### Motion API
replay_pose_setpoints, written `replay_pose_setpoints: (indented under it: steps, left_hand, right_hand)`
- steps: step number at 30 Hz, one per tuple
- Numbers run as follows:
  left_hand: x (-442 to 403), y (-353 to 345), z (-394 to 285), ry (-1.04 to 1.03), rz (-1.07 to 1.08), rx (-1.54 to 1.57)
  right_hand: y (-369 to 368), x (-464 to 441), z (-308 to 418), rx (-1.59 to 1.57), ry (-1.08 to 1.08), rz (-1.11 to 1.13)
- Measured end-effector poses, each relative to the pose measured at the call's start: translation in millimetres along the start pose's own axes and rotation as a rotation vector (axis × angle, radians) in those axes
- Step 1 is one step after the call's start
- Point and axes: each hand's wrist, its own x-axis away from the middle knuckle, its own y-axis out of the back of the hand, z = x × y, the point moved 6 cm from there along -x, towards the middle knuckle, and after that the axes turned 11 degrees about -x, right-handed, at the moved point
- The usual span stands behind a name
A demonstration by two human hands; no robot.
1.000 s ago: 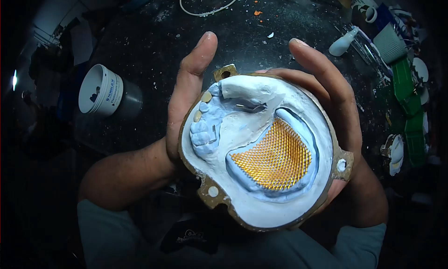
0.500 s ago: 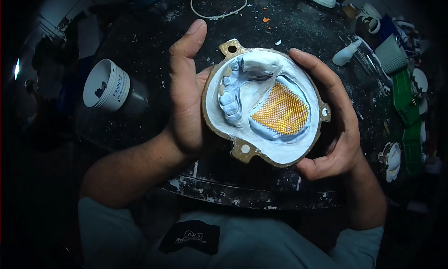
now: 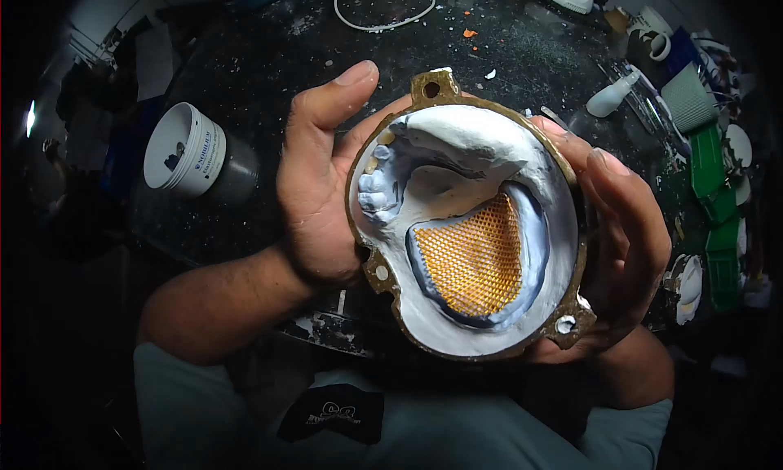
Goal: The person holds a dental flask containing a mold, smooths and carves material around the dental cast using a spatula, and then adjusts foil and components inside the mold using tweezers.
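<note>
A brass-coloured metal flask half point(image 3: 381, 272) filled with white plaster is tilted up between my hands. In the plaster lie a blue dental cast with teeth point(image 3: 378, 191) at the left and a gold mesh point(image 3: 469, 258) over a blue-edged area at the lower right. My left hand point(image 3: 320, 176) holds the flask's left side, its thumb raised and its other fingers partly hidden behind the rim. Around the right side curls my right hand point(image 3: 624, 241), gripping the edge, with some fingers behind it.
At the left, a white labelled tub point(image 3: 189, 152) lies tipped on the dark table point(image 3: 245, 78). A squeeze bottle point(image 3: 613, 93), thin tools and a green holder point(image 3: 722, 201) stand at the right. Beyond are a cable loop point(image 3: 383, 28), orange crumbs and a small plaster piece point(image 3: 687, 289).
The flask first moved up and away from my body, then came back nearer the camera, turned clockwise in between and now back. My right hand has shifted its hold along the rim.
</note>
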Motion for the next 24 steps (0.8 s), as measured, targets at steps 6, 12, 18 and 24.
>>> replay_pose_setpoints:
  steps: [6, 12, 18, 24]
  left_hand:
    - [-3, 1, -3, -0.074, 0.211, 0.139]
    - [-8, 0, -5, -0.096, 0.105, 0.027]
    - [-4, 26, -9, -0.325, 0.064, -0.102]
    - [-5, 8, -12, -0.303, 0.209, -0.044]
  right_hand:
    - [5, 6, -17, -0.192, -0.052, -0.127]
    - [5, 7, -24, -0.304, -0.193, -0.243]
    - [3, 6, -26, -0.327, -0.169, -0.251]
    - [3, 6, -26, -0.347, -0.21, -0.228]
